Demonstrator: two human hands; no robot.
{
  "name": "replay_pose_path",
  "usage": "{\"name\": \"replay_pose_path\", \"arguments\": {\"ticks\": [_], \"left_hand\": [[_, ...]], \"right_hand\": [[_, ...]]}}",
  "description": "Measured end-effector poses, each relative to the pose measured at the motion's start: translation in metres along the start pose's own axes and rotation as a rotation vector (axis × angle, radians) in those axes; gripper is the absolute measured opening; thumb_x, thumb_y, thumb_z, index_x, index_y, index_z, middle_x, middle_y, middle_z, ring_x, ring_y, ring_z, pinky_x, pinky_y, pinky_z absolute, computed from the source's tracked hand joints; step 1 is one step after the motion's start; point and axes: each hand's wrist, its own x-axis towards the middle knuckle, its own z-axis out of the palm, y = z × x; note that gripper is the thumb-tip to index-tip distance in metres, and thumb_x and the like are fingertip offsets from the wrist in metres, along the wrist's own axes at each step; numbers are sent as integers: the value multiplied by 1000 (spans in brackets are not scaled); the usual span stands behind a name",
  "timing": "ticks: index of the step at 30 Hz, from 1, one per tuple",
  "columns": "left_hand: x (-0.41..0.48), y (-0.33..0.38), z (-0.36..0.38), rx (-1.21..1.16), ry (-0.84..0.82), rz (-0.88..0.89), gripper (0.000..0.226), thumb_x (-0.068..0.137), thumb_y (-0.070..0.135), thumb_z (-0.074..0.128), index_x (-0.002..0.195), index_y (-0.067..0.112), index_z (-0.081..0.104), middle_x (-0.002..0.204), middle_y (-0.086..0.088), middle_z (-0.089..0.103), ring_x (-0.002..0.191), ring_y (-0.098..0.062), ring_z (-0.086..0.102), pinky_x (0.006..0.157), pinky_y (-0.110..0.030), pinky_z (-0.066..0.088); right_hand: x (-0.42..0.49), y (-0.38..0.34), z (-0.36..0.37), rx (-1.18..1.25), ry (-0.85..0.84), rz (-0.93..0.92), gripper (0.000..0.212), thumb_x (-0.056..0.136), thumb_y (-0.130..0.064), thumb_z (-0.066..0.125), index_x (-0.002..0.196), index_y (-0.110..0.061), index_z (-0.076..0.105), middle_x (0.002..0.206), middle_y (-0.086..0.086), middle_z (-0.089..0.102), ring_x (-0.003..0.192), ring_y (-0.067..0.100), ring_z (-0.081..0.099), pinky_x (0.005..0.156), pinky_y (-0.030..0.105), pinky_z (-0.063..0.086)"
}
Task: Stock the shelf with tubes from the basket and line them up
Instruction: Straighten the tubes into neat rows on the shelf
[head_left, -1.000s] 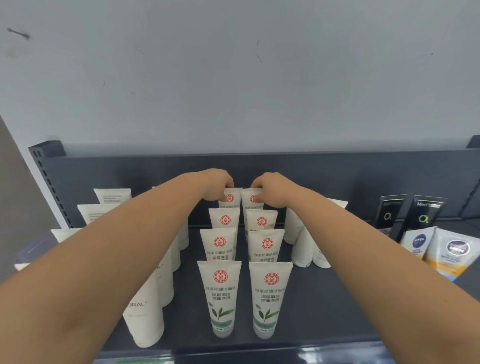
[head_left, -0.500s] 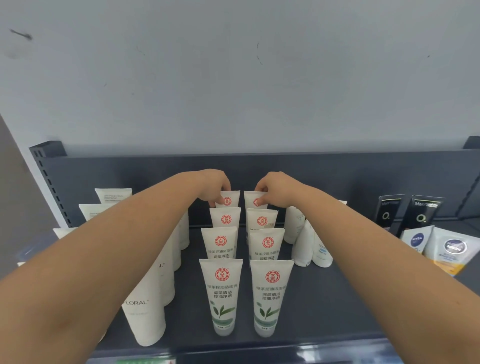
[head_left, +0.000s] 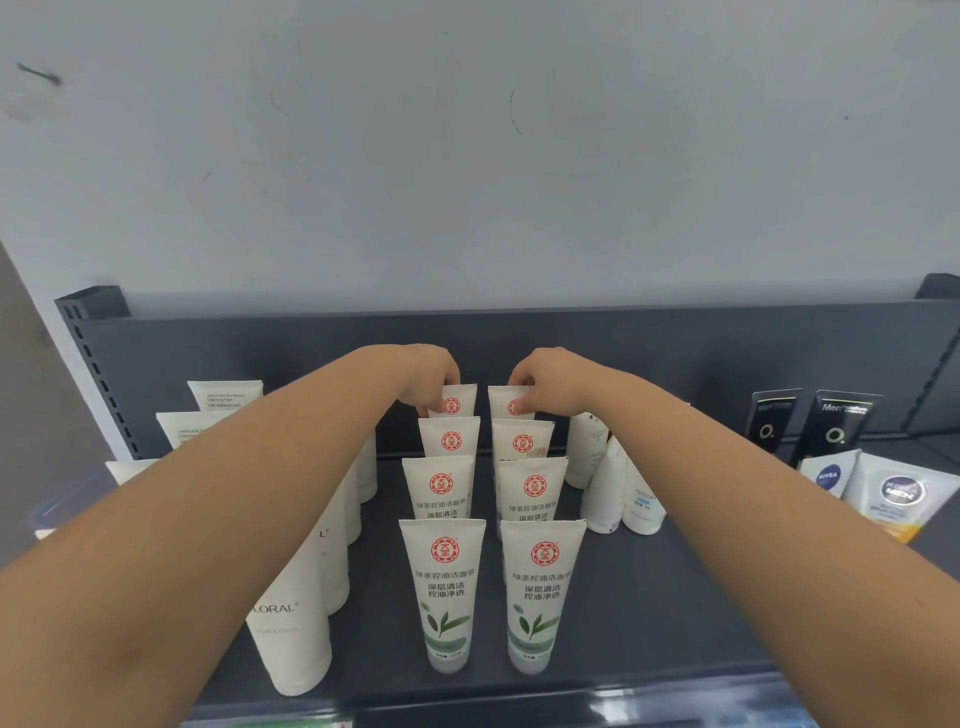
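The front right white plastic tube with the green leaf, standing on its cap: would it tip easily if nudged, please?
Likely yes: the front right white plastic tube stands on its narrow cap, widest at the top. Falling backward, it would probably hit the white tube behind it. It looks light and squeezable, hardly fragile.

大宝 and 控油净透 on leaf-printed tubes (head_left: 442, 587) nearer than left hand (head_left: 434, 374), LORAL on white tube (head_left: 291, 623) to its left, NIVEA tube (head_left: 828, 475) and MEN tube (head_left: 901, 493) right of right hand (head_left: 540, 382)
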Motion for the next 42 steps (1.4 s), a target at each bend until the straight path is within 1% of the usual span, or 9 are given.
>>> {"name": "replay_pose_path", "arguments": {"ticks": [5, 12, 21, 29, 32, 35, 38, 40, 42], "left_hand": [[-2, -2, -3, -34, -34, -6, 35, 95, 28, 60, 126, 12, 59, 120, -5, 65, 99, -18, 66, 92, -31, 52], [-11, 1, -11, -24, 62, 3, 36, 101, 33, 47, 129, 14, 57, 129, -3, 59, 116, -19, 55, 100, -32, 44], [-16, 21, -13, -7, 121, 65, 34, 100, 32, 47, 128, 16, 57, 129, -2, 59, 114, -19, 56, 97, -32, 47], [-23, 53, -30, 1, 244, 148, 47, 97, 39, 52, 138, 19, 47, 139, -3, 52, 122, -22, 51, 102, -36, 44], [-28, 82, -36, -11, 284, 187, 47, 95, 43, 54, 136, 20, 50, 137, -1, 54, 121, -21, 52, 101, -38, 45], [-33, 120, -40, 49, 274, 198, 46, 93, 45, 55, 133, 21, 51, 133, 0, 55, 118, -21, 53, 99, -39, 45], [-34, 160, -44, 75, 233, 174, 47, 91, 45, 59, 131, 20, 51, 127, 2, 57, 113, -20, 53, 95, -37, 43], [-30, 183, -41, 86, 120, 128, 55, 89, 46, 63, 133, 15, 51, 127, 1, 58, 113, -21, 54, 88, -33, 42], [-21, 199, -31, 128, -23, 42, 65, 86, 52, 64, 134, 11, 52, 130, -2, 58, 115, -24, 56, 92, -35, 45]], "right_hand": [[-4, 1, -2, 10, -6, 11, 34, 92, -28, 65, 123, -15, 65, 120, 2, 66, 97, 15, 59, 82, 25, 46], [-23, 9, -25, 71, 51, 40, 31, 92, -22, 65, 123, -17, 66, 120, -1, 67, 106, 14, 62, 90, 25, 46], [-67, 47, -50, 81, 156, 193, 27, 88, -22, 66, 115, -23, 69, 113, -5, 68, 101, 12, 59, 87, 25, 41], [-100, 69, -46, 106, 198, 276, 26, 89, -25, 63, 115, -22, 69, 117, -4, 67, 106, 16, 59, 89, 28, 46], [-110, 79, -42, 90, 158, 268, 26, 91, -33, 63, 113, -21, 70, 113, -4, 67, 95, 12, 61, 84, 27, 46], [-116, 91, -38, 26, 66, 250, 31, 88, -44, 66, 109, -22, 71, 107, -6, 68, 79, 5, 60, 78, 27, 47], [-119, 100, -31, -25, -8, 201, 34, 83, -49, 70, 102, -21, 71, 100, -9, 68, 87, 11, 62, 80, 29, 49], [-120, 106, -24, -85, -41, 147, 28, 84, -45, 69, 85, -17, 68, 81, -6, 62, 77, 14, 57, 68, 28, 44], [-121, 110, -15, -123, -49, 112, 34, 87, -39, 67, 69, -11, 58, 67, -2, 54, 63, 17, 49, 55, 29, 38]]}}
